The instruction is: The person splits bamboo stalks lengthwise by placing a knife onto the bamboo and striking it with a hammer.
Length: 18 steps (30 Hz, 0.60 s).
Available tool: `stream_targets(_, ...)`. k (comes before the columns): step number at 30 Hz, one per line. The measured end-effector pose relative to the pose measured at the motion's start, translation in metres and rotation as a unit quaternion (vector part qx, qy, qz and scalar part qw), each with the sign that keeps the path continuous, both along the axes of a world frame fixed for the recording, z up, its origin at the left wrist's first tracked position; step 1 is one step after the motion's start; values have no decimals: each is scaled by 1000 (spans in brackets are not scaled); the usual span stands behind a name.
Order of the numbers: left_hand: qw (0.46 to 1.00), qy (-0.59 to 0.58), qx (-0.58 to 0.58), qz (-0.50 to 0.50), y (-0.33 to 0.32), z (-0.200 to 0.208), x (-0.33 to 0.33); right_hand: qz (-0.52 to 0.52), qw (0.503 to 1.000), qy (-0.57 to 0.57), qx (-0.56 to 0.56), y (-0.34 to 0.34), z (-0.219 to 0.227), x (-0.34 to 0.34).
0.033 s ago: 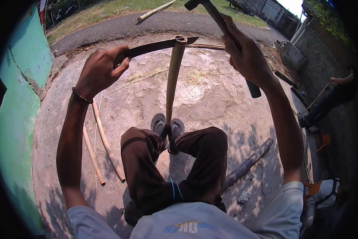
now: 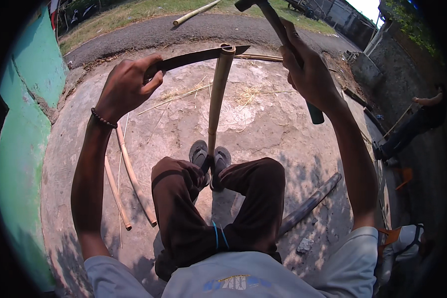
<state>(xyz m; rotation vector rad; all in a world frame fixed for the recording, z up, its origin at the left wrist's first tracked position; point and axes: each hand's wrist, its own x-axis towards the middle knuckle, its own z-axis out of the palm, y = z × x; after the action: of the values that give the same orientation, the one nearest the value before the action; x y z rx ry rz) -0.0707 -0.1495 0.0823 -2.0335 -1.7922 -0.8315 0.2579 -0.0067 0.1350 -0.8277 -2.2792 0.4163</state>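
A bamboo pole (image 2: 220, 92) stands upright between my feet, its hollow cut end at the top. Across that end lies the dark blade of a large knife (image 2: 191, 58), its tip reaching a little past the bamboo on the right. My left hand (image 2: 129, 84) is closed round the knife's handle at the left. To the right of the bamboo and raised, my right hand (image 2: 308, 69) grips a hammer (image 2: 272, 21). The hammer's dark head is up and apart from the blade, and the green end of its handle sticks out below my hand.
Two bamboo lengths (image 2: 134, 174) lie on the concrete at left; a dark pole (image 2: 310, 204) lies at right. Beyond, another bamboo pole (image 2: 196, 13) rests by the path. A green wall (image 2: 24, 149) bounds the left. Another person (image 2: 417, 116) stands at far right, holding a stick.
Almost everything keeps its place. The hammer and my right hand sit very slightly lower, while the whole picture has shifted a touch to the right.
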Motion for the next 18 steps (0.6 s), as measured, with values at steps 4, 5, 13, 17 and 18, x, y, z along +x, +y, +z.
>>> stream_targets(4, 999, -36, -18, -2, -3, -1, -3, 115, 965, -127, 196, 25, -23, -1)
stream_targets(5, 998, -35, -41, 20, -2, 2, 1, 91, 980, -101, 147, 12, -9, -3)
stream_targets(13, 995, -54, -64, 50, -5, -10, 3, 117, 986, -73, 93, -26, -10, -16)
stream_targets(17, 999, -48, 4, 13, 1, -17, -2, 116, 984, -41, 125, -11, -31, -14)
stream_targets(18, 999, -47, 6, 10, 3, -16, -1, 164, 957, -124, 205, 0, -35, -14)
